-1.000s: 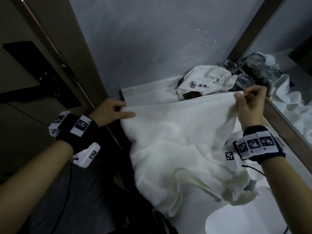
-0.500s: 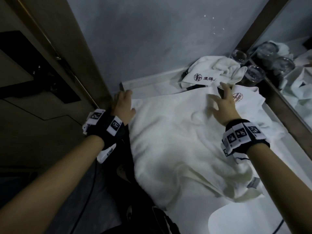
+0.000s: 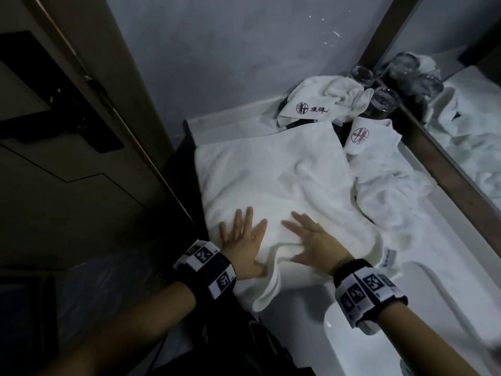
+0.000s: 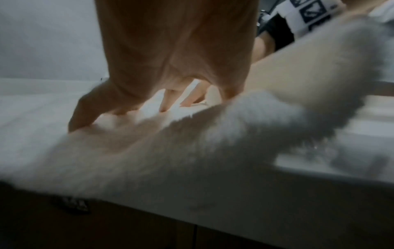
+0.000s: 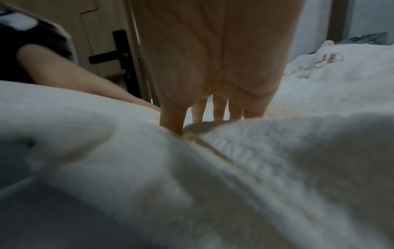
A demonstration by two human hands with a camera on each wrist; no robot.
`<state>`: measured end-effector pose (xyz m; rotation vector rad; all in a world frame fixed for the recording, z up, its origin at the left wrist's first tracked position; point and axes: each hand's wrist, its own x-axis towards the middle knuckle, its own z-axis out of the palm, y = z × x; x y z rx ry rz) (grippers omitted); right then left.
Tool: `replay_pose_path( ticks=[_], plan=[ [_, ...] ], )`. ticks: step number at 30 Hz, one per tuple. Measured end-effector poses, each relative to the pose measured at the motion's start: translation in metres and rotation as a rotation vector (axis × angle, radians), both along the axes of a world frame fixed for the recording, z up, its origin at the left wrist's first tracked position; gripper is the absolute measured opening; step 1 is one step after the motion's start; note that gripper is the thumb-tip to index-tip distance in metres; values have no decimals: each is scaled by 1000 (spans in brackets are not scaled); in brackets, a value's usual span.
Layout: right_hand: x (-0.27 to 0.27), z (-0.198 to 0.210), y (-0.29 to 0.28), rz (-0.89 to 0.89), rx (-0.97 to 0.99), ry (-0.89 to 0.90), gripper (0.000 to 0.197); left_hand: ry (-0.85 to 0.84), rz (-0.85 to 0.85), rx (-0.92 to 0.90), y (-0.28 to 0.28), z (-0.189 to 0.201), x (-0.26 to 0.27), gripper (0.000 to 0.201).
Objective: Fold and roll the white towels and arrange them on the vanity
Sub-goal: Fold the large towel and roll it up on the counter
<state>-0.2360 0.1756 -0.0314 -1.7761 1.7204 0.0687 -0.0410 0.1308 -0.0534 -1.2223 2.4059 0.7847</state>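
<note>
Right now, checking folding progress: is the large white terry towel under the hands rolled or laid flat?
Laid flat: large white terry towel spread on the vanity, unrolled, near edge rumpled.

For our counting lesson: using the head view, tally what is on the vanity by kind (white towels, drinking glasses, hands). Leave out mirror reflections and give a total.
White towels: 3 (flat towel, back logo towel, right logo towel)
Drinking glasses: 2 (rear glass, front glass)
Hands: 2 (left hand, right hand)
Total: 7
</note>
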Motion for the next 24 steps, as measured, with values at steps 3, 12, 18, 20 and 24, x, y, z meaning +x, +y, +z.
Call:
replay_pose_path(
  ticks=[3, 12, 18, 20, 24],
  plan=[
    [6, -7, 4, 102, 108, 96, 109, -69, -41, 46, -3, -4, 0, 130],
    [30, -15, -34, 79, 126, 144, 119, -246, -90, -54, -63, 10, -6, 136],
    [15, -14, 3, 56, -73, 54, 89, 43, -16, -96, -13, 1, 4, 79],
    [6, -11, 25, -10, -196, 77, 73, 204, 2, -109, 11, -4, 12, 61],
    [-14, -4, 62, -180, -305, 170, 56, 217, -30, 14, 43, -7, 21, 66]
  ],
)
